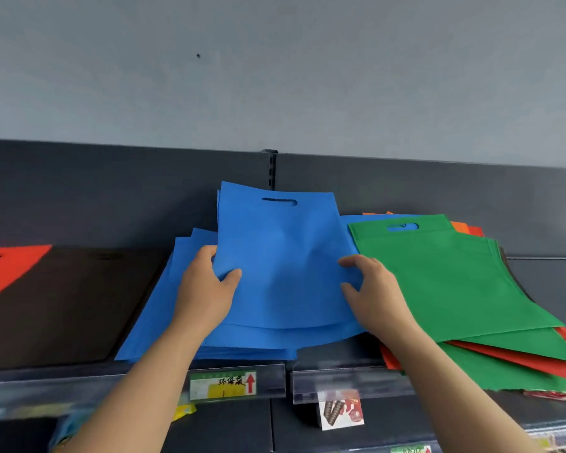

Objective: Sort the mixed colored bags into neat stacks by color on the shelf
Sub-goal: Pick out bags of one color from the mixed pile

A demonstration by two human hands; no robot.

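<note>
A blue bag (285,253) with a cut-out handle is held over the blue stack (164,318) in the middle of the shelf. My left hand (206,289) grips its left edge, thumb on top and fingers behind. My right hand (373,292) pinches its right edge. To the right lies a mixed pile with a green bag (451,279) on top and red bags (520,358), orange and more green beneath. On the left, a black stack (66,308) lies flat, with a red bag (4,269) at the far left.
The shelf's front rail (340,384) carries price labels, one with a red arrow (223,385). A dark back panel and a grey wall rise behind the bags. The green and red bags overhang the shelf edge at the right. A lower shelf shows below.
</note>
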